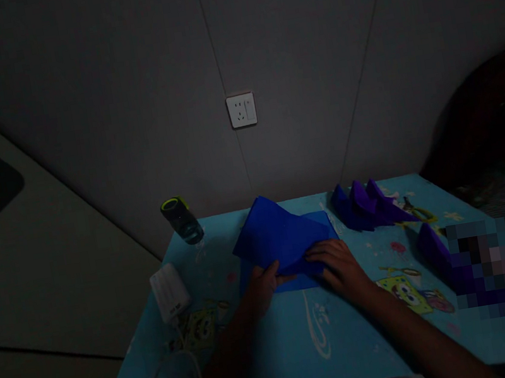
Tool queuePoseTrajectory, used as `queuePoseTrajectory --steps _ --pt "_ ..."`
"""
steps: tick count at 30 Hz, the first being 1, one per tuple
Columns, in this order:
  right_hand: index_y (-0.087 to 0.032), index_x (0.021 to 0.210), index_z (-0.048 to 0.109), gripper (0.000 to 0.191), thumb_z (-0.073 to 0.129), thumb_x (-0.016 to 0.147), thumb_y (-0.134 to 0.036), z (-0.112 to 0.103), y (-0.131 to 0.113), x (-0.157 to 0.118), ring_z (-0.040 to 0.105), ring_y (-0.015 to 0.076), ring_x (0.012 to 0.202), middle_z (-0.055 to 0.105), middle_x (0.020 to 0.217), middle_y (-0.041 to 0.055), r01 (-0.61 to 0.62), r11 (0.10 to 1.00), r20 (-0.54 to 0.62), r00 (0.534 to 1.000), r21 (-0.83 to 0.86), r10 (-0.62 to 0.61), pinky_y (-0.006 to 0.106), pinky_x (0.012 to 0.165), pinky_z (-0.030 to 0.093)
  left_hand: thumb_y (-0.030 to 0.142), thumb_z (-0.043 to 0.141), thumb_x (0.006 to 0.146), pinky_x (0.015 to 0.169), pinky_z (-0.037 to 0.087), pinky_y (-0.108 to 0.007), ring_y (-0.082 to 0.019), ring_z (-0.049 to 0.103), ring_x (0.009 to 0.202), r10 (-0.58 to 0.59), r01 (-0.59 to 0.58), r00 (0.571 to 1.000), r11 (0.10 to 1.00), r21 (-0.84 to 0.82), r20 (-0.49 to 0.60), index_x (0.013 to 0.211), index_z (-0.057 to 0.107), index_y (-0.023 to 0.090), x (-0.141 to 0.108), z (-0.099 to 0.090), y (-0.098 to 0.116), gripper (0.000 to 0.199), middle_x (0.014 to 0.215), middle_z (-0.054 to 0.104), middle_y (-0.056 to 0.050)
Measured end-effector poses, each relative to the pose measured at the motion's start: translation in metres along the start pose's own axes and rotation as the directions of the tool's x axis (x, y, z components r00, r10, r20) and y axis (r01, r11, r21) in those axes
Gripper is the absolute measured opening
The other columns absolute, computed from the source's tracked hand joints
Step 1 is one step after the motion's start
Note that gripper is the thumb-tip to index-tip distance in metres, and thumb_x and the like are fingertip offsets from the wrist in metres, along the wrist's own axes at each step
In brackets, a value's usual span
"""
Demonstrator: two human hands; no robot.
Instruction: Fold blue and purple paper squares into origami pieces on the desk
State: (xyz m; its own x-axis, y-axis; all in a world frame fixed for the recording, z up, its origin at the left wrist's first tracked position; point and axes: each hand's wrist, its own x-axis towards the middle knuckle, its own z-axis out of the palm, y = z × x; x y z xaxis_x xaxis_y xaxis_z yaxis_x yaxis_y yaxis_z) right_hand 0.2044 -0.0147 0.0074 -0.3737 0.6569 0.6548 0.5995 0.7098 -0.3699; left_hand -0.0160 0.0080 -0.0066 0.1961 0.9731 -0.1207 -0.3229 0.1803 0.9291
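A blue sheet of paper (278,233) is held raised and slanted over the middle of the table. My left hand (262,286) pinches its near edge, with the thumb on top. My right hand (335,259) grips the near right part of the same sheet, its fingers bent over the surface. Under it, more blue paper (312,280) lies flat on the table, its edges showing around the held sheet. Where the fingers pass under the sheet, they are hidden.
On the blue patterned tabletop (278,351) stand folded purple-blue paper pieces (363,206) and another folded piece (435,252) at right. A dark bottle (183,222) and a white box-shaped device (170,291) with a cable (198,376) are at left. A wall socket (241,111) is behind.
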Motion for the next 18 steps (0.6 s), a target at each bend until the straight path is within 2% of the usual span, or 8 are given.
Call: queuePoseTrajectory --steps 3,6,10,14,16,18 --pt "-0.024 0.101 0.066 0.014 0.057 0.094 -0.031 0.003 -0.002 0.0 0.063 0.0237 0.091 0.072 0.095 0.0064 -0.119 0.993 -0.025 0.992 0.01 0.12 0.042 0.083 0.045 0.049 0.07 0.075 0.083 0.059 -0.049 -0.032 0.07 0.097 -0.027 0.027 0.986 1.0 0.003 0.164 0.122 0.058 0.022 -0.004 0.002 0.0 0.055 0.12 0.068 -0.01" --pt "-0.022 0.098 0.066 0.017 0.056 0.094 -0.035 0.008 -0.005 0.0 0.063 0.0234 0.086 0.071 0.091 0.0069 -0.25 0.968 -0.076 0.965 0.01 0.25 0.04 0.08 0.046 0.049 0.066 0.08 0.087 0.057 -0.053 -0.033 0.071 0.098 -0.034 0.019 0.971 0.997 0.068 0.236 0.128 0.056 0.023 -0.008 0.001 -0.004 0.056 0.121 0.068 -0.01" --pt "-0.02 0.101 0.065 0.023 0.059 0.092 -0.04 0.015 -0.008 -0.001 0.064 0.0228 0.079 0.071 0.089 0.007 -0.403 0.913 -0.082 0.909 0.072 0.408 0.036 0.074 0.049 0.048 0.065 0.081 0.096 0.052 -0.052 -0.032 0.071 0.1 -0.046 -0.001 0.969 0.981 0.192 0.242 0.121 0.062 0.022 -0.014 -0.001 -0.003 0.048 0.117 0.071 -0.01" --pt "-0.021 0.119 0.059 0.034 0.059 0.091 -0.04 0.018 -0.014 0.001 0.053 0.016 0.05 0.06 0.064 -0.0021 -0.514 0.844 0.022 0.856 0.152 0.517 0.028 0.05 0.041 0.049 0.069 0.078 0.099 0.051 -0.045 -0.029 0.069 0.104 -0.046 -0.043 0.954 0.956 0.291 0.295 0.117 0.065 0.022 -0.015 0.003 0.002 0.048 0.117 0.071 -0.009" --pt "-0.022 0.129 0.053 0.042 0.058 0.091 -0.039 0.017 -0.017 0.003 0.048 0.0149 0.045 0.051 0.055 -0.0061 -0.523 0.834 0.052 0.851 0.176 0.523 0.026 0.046 0.036 0.052 0.067 0.078 0.095 0.052 -0.042 -0.028 0.07 0.1 -0.016 -0.067 0.968 0.946 0.317 0.252 0.114 0.066 0.02 -0.013 0.005 0.001 0.048 0.111 0.073 -0.009" --pt "-0.023 0.136 0.048 0.048 0.059 0.091 -0.037 0.015 -0.02 0.004 0.048 0.0144 0.046 0.05 0.056 -0.0066 -0.505 0.839 0.08 0.862 0.204 0.5 0.026 0.047 0.036 0.055 0.065 0.078 0.089 0.054 -0.041 -0.027 0.072 0.091 0.01 -0.067 0.987 0.935 0.347 0.163 0.109 0.067 0.018 -0.009 0.006 -0.002 0.049 0.101 0.075 -0.009"
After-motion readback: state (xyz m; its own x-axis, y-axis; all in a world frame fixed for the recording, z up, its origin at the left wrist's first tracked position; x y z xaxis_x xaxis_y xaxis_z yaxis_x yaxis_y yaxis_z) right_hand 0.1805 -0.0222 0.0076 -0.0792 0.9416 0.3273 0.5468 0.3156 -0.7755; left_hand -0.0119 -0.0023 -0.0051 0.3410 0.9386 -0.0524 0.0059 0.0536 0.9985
